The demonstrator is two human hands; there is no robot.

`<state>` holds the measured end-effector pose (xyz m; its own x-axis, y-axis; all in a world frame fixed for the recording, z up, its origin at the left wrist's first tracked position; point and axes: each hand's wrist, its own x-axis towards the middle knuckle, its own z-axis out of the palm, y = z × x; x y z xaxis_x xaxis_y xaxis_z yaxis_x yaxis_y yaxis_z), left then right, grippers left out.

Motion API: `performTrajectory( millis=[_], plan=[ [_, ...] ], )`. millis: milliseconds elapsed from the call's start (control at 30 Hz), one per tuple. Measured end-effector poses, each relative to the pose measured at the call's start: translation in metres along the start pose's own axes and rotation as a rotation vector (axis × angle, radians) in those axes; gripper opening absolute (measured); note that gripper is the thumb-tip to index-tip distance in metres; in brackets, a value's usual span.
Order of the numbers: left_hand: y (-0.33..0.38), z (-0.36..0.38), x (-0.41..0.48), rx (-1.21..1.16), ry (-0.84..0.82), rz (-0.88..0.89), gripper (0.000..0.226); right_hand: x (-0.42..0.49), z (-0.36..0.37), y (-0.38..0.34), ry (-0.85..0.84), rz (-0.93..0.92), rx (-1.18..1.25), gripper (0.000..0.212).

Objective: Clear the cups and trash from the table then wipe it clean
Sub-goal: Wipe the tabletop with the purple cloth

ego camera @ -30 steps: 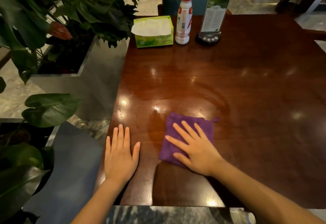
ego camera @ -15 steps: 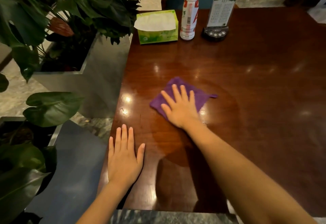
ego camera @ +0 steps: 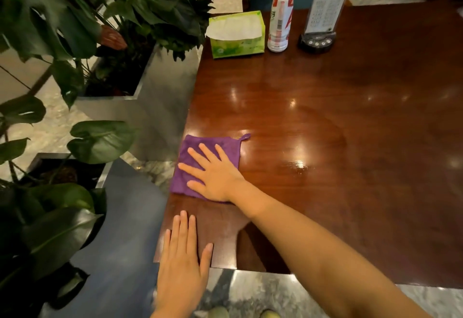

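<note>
We look down on a glossy dark wood counter [ego camera: 350, 179] carrying a few things.
Along its far edge stand a green tissue box [ego camera: 236, 34], a red-capped white bottle [ego camera: 280, 16] just beside it, and an upright menu stand [ego camera: 325, 9] on a black base. Near the left edge a purple cloth [ego camera: 215, 141] lies flat under our right hand [ego camera: 213, 174]. Our left hand [ego camera: 184, 262] rests flat on the near left corner.

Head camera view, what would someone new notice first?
The purple square cloth near the left edge of the glossy dark wooden table, pressed flat under the right hand, stands out most; the left hand lies flat on the near corner. At the far edge stand a green tissue box, a white plastic bottle with a red cap and a clear menu stand. Large-leaved green plants fill the left side.
</note>
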<state>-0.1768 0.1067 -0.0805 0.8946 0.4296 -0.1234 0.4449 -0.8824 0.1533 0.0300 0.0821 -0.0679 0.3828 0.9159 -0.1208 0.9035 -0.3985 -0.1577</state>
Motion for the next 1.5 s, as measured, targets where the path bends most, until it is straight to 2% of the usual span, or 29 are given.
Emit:
performTrajectory(
  millis=[167, 333, 467, 600, 667, 800, 900, 1100, 1300, 1433, 1500],
  plan=[
    [-0.001, 0.005, -0.008, 0.012, 0.048, 0.004, 0.069, -0.047, 0.004, 0.017, 0.007, -0.160, 0.000, 0.052],
    [0.002, 0.003, -0.009, 0.036, 0.041, 0.003, 0.071, -0.108, 0.004, 0.076, 0.052, -0.073, -0.075, 0.054],
    [0.000, 0.002, -0.008, 0.069, 0.032, 0.003, 0.071, -0.162, 0.003, 0.123, 0.035, 0.165, -0.130, 0.057],
    [0.000, 0.002, -0.009, 0.079, 0.025, 0.018, 0.072, -0.217, 0.007, 0.142, 0.059, 0.467, -0.080, 0.064],
    [0.000, 0.003, -0.009, 0.072, 0.031, 0.018, 0.072, -0.233, 0.012, 0.131, 0.098, 0.620, -0.051, 0.068],
    [0.003, 0.003, -0.009, 0.064, 0.028, 0.001, 0.073, -0.230, 0.025, 0.077, 0.208, 0.942, 0.001, 0.060],
    [0.004, 0.002, -0.008, 0.059, 0.017, -0.015, 0.073, -0.210, 0.034, 0.032, 0.277, 1.063, 0.012, 0.057],
    [0.002, 0.000, -0.007, 0.012, 0.016, 0.001, 0.071, -0.154, 0.037, -0.040, 0.281, 1.054, 0.071, 0.058],
    [-0.016, -0.005, -0.006, -0.044, -0.005, 0.086, 0.065, -0.104, 0.036, -0.091, 0.243, 0.901, 0.126, 0.056],
    [-0.040, -0.004, -0.015, -0.090, 0.008, 0.050, 0.070, -0.084, 0.038, -0.118, 0.224, 0.782, 0.159, 0.053],
    [-0.045, -0.003, -0.021, -0.186, -0.004, 0.048, 0.074, -0.077, 0.038, -0.129, 0.212, 0.729, 0.176, 0.051]
  ],
)
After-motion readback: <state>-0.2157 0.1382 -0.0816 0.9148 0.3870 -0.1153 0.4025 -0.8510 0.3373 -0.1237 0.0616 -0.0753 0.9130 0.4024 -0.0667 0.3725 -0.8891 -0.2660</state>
